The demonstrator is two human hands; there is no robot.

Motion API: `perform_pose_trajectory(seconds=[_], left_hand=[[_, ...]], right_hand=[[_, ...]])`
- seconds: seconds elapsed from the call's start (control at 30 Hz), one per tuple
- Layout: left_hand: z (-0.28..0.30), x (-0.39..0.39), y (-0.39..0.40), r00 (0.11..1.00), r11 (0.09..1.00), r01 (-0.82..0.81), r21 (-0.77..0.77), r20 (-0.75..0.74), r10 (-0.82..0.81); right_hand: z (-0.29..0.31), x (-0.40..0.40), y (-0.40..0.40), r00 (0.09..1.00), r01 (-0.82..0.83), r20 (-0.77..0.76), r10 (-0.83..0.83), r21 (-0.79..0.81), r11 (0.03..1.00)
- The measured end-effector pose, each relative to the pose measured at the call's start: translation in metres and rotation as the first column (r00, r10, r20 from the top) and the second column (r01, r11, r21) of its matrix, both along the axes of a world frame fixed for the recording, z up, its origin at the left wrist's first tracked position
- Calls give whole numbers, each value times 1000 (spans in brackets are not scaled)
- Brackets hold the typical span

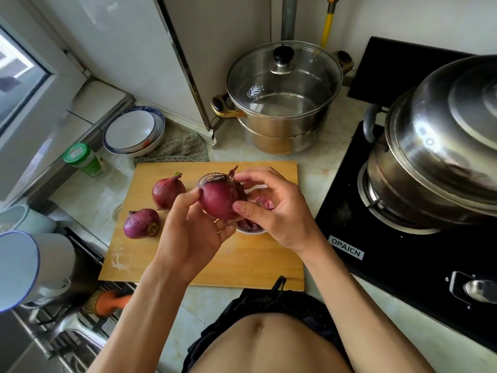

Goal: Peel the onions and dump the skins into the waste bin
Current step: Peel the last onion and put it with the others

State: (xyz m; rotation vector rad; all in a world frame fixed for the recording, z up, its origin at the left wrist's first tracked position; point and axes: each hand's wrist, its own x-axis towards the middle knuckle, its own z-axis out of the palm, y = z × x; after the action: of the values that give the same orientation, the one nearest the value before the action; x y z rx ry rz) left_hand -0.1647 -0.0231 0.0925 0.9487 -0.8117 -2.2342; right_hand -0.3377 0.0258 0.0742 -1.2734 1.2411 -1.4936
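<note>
Both my hands, left (193, 232) and right (271, 211), grip a round red onion (219, 199); its slick skin could let it slip onto the wooden cutting board (242, 265).

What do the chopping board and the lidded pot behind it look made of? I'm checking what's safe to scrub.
Chopping board: seemingly wood, matte pale yellow-brown, faint grain. Pot: shiny metal, probably stainless steel, mirror-like. Its lid: clear, likely glass, interior visible.

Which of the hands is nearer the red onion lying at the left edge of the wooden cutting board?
The left hand. It is just right of that red onion, while the right hand is farther right.
</note>
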Motion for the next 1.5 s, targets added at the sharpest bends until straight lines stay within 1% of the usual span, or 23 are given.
perform_pose_trajectory(seconds=[0.13, 0.2, 0.33, 0.47, 0.63, 0.87, 1.13, 1.27, 1.5], left_hand=[[0, 0, -1, 995, 999, 17, 32, 100, -20], [1, -1, 0, 990, 998, 37, 46, 138, -43], [4, -5, 1, 978, 996, 49, 75, 200, -64], [5, -7, -2, 971, 994, 57, 89, 229, -76], [8, -11, -2, 965, 990, 66, 128, 244, -96], [8, -13, -3, 960, 985, 45, 167, 266, -89], [10, -15, -5, 963, 981, 27, 193, 257, -77], [9, -15, -6, 963, 977, 17, 214, 261, -74], [7, -19, -7, 957, 976, -5, 219, 283, -59]], right_hand=[[3, 0, 1, 984, 10, -176, -22, -72, 997], [5, -1, 1, 970, -3, -240, -23, -107, 994], [4, -3, 0, 965, -19, -260, -12, -116, 993], [1, -5, -3, 947, -14, -320, -30, -132, 991], [2, -6, -3, 953, -43, -301, 17, -80, 996], [-1, -6, -1, 961, -47, -273, 42, -11, 999], [-6, -13, -2, 978, 13, -205, -29, -79, 997], [-11, -15, -3, 988, 28, -147, -40, -83, 996], [-15, -14, -5, 976, 44, -210, -57, -66, 997]])
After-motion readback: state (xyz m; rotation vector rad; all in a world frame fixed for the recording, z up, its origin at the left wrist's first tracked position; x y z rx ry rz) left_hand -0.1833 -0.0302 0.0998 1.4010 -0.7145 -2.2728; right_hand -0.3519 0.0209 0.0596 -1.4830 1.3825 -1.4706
